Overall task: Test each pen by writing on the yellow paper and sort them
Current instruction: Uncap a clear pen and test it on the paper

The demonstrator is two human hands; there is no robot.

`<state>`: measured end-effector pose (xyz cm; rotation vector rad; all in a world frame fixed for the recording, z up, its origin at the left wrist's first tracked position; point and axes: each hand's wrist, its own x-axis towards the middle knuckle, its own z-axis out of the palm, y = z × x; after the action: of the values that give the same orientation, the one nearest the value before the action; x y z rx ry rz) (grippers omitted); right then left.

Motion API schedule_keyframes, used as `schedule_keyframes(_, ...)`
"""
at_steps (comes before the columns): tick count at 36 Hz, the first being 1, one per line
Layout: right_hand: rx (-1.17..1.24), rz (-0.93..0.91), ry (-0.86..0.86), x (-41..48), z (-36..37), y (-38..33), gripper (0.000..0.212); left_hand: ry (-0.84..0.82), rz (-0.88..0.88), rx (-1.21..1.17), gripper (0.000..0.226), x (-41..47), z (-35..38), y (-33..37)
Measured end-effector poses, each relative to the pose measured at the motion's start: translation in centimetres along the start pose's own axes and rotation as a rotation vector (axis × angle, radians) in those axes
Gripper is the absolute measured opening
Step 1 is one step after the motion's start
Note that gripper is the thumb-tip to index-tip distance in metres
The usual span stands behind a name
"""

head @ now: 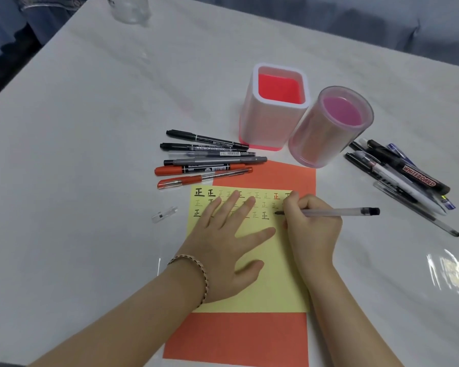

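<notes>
Pen (337, 211): clear-barrel gel, uncapped, tip on yellow paper (265, 284). Light, stiff, likely slick; hold low nr tip. Right hand (312, 229) pinches it; left hand (228, 242) flat, fingers straight, pinning paper.

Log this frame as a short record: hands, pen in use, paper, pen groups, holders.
left hand: flat on the yellow paper
right hand: grips a clear pen, tip on the paper's third row
marks: rows of test characters, mostly black, some red
left group: six pens side by side
right group: pile of pens, one whiteboard marker
holders: square holder and round holder, upright, no pens inside
cap: clear cap left of the paper
</notes>
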<state>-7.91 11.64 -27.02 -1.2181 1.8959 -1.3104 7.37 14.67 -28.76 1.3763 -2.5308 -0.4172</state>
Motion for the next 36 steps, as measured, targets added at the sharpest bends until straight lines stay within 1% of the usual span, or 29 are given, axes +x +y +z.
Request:
schedule_keyframes(4,-0.015,0.001,-0.001,-0.07,0.06,-0.01,0.043,0.000,-0.002,0.005,0.049,0.01,0.01,-0.02)
schedule_keyframes(8,-0.010,0.020,0.021,-0.20,0.11,-0.14,0.039,-0.002,-0.004,-0.005,0.048,-0.02,-0.06,0.01)
schedule_keyframes(18,-0.021,-0.017,0.012,-0.06,-0.02,0.01,0.040,0.006,-0.006,-0.010,0.048,0.02,-0.07,0.05)
schedule_keyframes(25,-0.011,0.000,0.011,0.04,-0.06,0.27,0.043,-0.006,-0.011,-0.019,0.048,0.04,-0.10,0.02)
schedule_keyframes(36,0.034,0.017,0.031,-0.04,0.02,0.14,0.041,0.005,-0.003,-0.023,0.048,0.04,-0.08,0.03)
